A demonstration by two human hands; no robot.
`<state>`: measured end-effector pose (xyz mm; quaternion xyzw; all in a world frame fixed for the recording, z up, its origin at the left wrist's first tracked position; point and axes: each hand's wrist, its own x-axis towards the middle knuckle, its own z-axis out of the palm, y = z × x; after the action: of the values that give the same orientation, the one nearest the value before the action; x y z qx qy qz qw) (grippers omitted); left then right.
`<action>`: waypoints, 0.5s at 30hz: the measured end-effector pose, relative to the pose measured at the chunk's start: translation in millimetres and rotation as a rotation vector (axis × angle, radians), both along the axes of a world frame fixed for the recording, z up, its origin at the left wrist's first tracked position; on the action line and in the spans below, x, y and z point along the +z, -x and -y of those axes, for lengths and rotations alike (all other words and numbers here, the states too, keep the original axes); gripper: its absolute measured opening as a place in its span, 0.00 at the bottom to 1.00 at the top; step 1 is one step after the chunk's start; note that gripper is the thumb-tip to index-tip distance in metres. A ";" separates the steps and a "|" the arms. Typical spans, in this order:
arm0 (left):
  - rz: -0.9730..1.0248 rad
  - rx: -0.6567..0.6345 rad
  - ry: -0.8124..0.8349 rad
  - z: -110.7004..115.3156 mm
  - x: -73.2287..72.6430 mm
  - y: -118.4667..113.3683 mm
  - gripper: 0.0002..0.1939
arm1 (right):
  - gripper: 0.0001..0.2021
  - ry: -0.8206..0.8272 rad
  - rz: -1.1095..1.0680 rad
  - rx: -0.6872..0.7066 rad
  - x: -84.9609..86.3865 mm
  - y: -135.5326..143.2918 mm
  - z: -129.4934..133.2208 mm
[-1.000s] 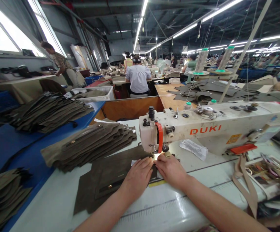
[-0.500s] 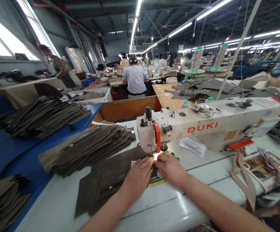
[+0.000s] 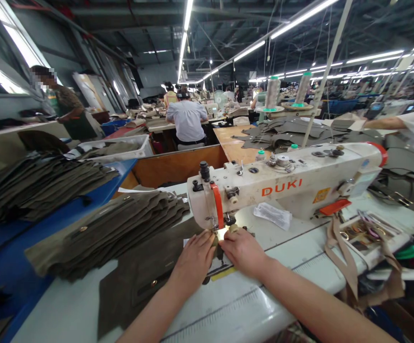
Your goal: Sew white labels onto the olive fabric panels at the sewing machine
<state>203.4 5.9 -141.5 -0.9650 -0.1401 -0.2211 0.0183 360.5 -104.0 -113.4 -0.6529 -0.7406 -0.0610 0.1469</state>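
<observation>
A dark olive fabric panel [image 3: 131,281] with a small gold stud lies flat on the sewing machine table, its far part running beneath the machine head. My left hand [image 3: 194,262] rests on that panel, fingers stretched forward, the tips just left of the lit needle area. On the other side my right hand [image 3: 244,252] has its fingers bent and pressed together at the panel's edge, close to the presser foot. Between both hands' fingertips the stitching spot is partly covered. Over them stands the white sewing machine [image 3: 282,183] with a red guard [image 3: 217,205].
Stacked olive panels [image 3: 110,228] lie left of the machine, with more on a blue surface [image 3: 78,209]. A clear plastic packet [image 3: 272,216] sits under the machine arm. A tray of small parts [image 3: 367,233] and tan straps [image 3: 341,257] are at right. Another person [image 3: 187,119] sits ahead.
The camera view has turned a little to the right, so the machine and stacks appear farther left. Both hands stay beside the needle. More of a co-worker's arm shows at right.
</observation>
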 end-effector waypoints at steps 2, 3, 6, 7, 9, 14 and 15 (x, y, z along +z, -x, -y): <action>-0.007 0.000 0.004 -0.1 0.9 -1.3 0.17 | 0.10 -0.001 -0.004 -0.005 -2.2 -1.0 -0.3; -0.014 0.002 0.007 0.0 1.5 -2.0 0.17 | 0.10 0.000 -0.005 -0.008 -2.9 -1.4 -0.3; -0.034 0.019 0.012 2.2 2.9 -1.4 0.16 | 0.10 -0.008 -0.006 -0.006 -2.9 -0.9 1.3; -0.037 0.025 0.013 4.0 2.9 0.6 0.16 | 0.10 -0.015 -0.006 0.002 -2.5 -0.2 2.4; -0.039 0.029 0.018 9.8 2.6 8.3 0.17 | 0.08 -0.045 -0.019 0.027 -2.2 2.2 5.2; -0.063 0.015 0.063 31.8 1.9 34.5 0.22 | 0.07 -0.126 -0.069 0.117 -7.0 7.1 10.1; -0.066 0.015 0.073 35.3 2.2 37.6 0.22 | 0.07 -0.130 -0.073 0.127 -8.1 7.4 10.5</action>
<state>165.8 -29.4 -139.3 -0.9707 -0.1544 -0.1839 -0.0108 353.1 -114.5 -121.5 -0.5953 -0.7691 -0.0757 0.2197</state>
